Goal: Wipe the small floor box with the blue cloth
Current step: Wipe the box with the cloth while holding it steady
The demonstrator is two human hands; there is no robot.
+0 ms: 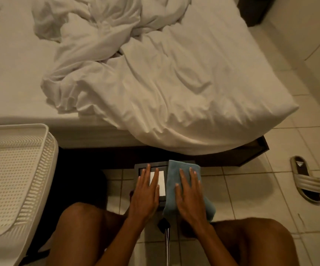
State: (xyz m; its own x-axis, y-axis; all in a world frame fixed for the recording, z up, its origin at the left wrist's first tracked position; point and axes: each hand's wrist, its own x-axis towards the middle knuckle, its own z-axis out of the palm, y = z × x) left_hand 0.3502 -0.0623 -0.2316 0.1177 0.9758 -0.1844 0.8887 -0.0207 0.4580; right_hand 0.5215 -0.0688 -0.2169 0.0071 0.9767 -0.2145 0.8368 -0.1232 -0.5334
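Observation:
A small dark box (143,166) with a white panel (162,181) on top sits on the tiled floor just in front of the bed. My left hand (148,191) lies flat on the box's left half, fingers straight. A folded blue cloth (176,169) covers the box's right half and hangs down its near side. My right hand (189,194) presses flat on top of the cloth with fingers spread. Both of my knees frame the box from below.
A bed with a crumpled white duvet (155,83) fills the space behind the box. A white perforated plastic basket (17,169) stands at the left. Two sandals (307,181) lie on the tiles at the right. A dark plug and cable (164,227) sit near my knees.

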